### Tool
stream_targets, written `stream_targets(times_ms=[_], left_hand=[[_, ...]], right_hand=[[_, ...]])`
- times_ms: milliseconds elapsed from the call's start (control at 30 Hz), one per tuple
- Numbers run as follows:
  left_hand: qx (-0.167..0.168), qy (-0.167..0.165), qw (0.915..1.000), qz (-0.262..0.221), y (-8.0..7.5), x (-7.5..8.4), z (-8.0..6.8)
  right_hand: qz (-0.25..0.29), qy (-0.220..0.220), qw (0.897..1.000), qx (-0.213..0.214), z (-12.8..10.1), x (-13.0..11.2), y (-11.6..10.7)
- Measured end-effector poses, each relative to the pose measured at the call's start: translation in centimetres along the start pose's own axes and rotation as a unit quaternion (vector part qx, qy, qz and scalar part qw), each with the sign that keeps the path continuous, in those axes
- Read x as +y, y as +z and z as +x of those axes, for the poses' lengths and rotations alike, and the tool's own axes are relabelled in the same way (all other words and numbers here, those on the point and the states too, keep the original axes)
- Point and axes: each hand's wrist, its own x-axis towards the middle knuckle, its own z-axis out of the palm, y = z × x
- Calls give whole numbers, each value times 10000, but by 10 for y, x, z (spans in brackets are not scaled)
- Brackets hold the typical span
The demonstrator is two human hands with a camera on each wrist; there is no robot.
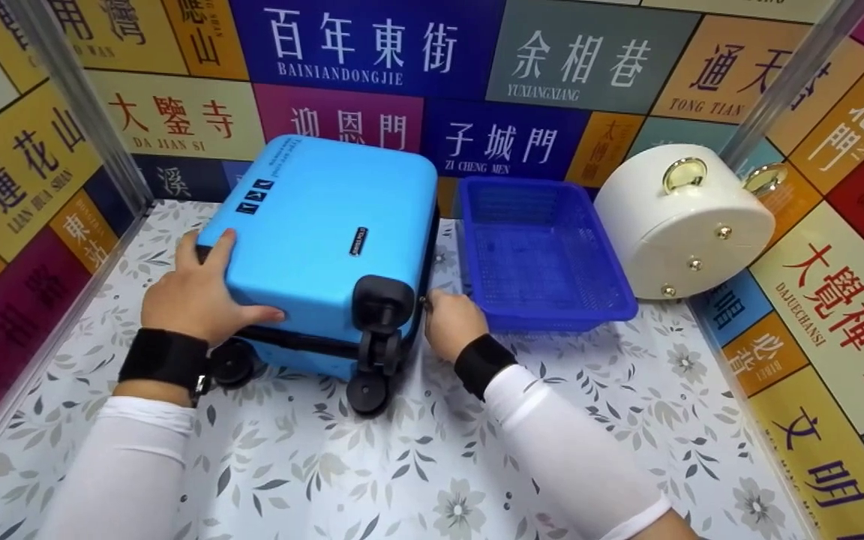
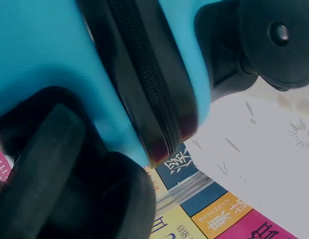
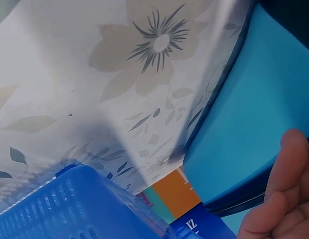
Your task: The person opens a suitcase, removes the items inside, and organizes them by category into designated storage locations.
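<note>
A bright blue hard-shell suitcase (image 1: 327, 225) lies flat on the flower-patterned table (image 1: 402, 465), its black wheels (image 1: 368, 390) towards me. My left hand (image 1: 207, 292) rests over its near left corner, fingers spread on the shell and thumb along the near side. My right hand (image 1: 438, 309) is at the near right edge by the zip seam, its fingers curled and apparently pinching a small zip pull. The left wrist view shows the black zip (image 2: 149, 84) and a wheel (image 2: 279, 35) up close. In the right wrist view the curled fingers (image 3: 284, 199) sit beside the suitcase (image 3: 264, 109).
A dark blue mesh basket (image 1: 552, 307) stands just right of the suitcase, with nothing visible inside. Beyond it at the right, a white round case (image 1: 672, 225) with gold fittings leans against the wall. Walls with coloured signs close in the table on three sides.
</note>
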Motion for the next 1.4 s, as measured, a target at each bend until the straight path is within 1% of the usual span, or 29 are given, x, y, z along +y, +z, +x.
stream_targets(times_ms=[167, 367, 467, 533, 733, 1000, 1167, 1400], left_hand=[[122, -181, 9997, 125, 3, 7, -4], [341, -371, 9987, 77, 7, 20, -11], [411, -487, 9980, 40, 9, 27, -14], [389, -598, 9974, 12, 10, 31, -16], [164, -971, 9951, 12, 12, 42, -21], [83, -1144, 9934, -2, 15, 49, -25], [146, -1164, 9931, -41, 17, 54, -27], [143, -1268, 9918, -47, 17, 61, -30]], right_hand=[[-30, 51, 10000, -12, 0, 2, -2], [57, 150, 9999, -2, -1, 5, -4], [101, 91, 9999, 66, -4, 6, -4], [112, 18, 9999, 118, -6, 7, -4], [194, -242, 9991, 290, -13, 10, -3], [348, -50, 9991, 238, -20, 11, -3], [376, 39, 9990, 222, -23, 10, -4], [598, 213, 9978, 166, -26, 6, -4]])
